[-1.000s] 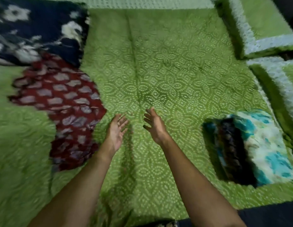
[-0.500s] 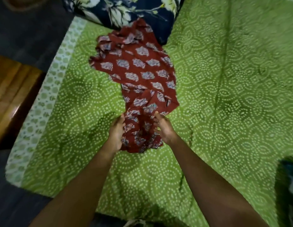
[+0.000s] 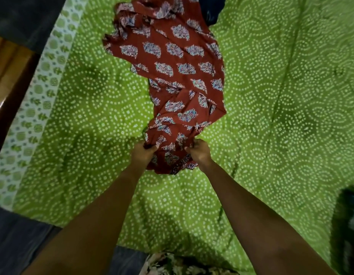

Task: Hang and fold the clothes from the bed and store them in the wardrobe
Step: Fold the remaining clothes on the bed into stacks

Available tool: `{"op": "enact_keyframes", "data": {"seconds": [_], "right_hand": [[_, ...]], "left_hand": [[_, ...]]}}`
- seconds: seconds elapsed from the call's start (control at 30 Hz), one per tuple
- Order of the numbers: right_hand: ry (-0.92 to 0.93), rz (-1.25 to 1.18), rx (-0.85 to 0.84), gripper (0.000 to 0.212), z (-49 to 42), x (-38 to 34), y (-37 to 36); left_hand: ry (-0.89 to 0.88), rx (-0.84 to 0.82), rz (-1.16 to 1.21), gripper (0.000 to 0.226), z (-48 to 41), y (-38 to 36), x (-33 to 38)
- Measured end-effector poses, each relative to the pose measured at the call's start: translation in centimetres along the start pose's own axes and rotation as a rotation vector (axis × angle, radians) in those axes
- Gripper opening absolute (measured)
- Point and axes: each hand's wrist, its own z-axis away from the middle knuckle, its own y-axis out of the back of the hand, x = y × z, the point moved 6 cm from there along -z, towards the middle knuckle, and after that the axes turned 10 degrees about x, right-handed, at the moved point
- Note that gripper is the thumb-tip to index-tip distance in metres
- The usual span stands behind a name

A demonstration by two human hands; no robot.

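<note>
While the red printed garment (image 3: 178, 62) lies crumpled on the green dotted bedsheet (image 3: 271, 116), both hands gather its near end. The left hand (image 3: 141, 154) has its fingers curled round the left side of the bunched cloth, and the right hand (image 3: 200, 153), close beside it, grips the right side. The garment's far end reaches a dark blue cloth (image 3: 211, 12) at the top, and another dark cloth (image 3: 348, 225) lies well apart at the right edge.

Green-sheeted bed (image 3: 271, 135) bears a red printed garment (image 3: 178, 76).

Red printed garment (image 3: 178, 62) crumpled lengthwise on green dotted bed (image 3: 271, 96); near end bunched.
</note>
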Motion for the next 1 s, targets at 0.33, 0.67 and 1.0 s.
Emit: {"op": "enact_keyframes", "data": {"seconds": [0.33, 0.67, 1.0], "right_hand": [[0.188, 0.012, 0.07, 0.007, 4.4, -4.1, 6.2], [1.005, -0.001, 0.011, 0.053, 14.4, -15.6, 16.2], [1.159, -0.072, 0.112, 0.024, 27.1, -23.1, 28.5]], "left_hand": [[-0.337, 0.161, 0.092, 0.035, 7.7, 0.6, 8.2], [-0.751, 0.011, 0.122, 0.028, 21.0, 2.5, 19.1], [-1.096, -0.017, 0.27, 0.015, 38.2, 10.1, 30.0]]}}
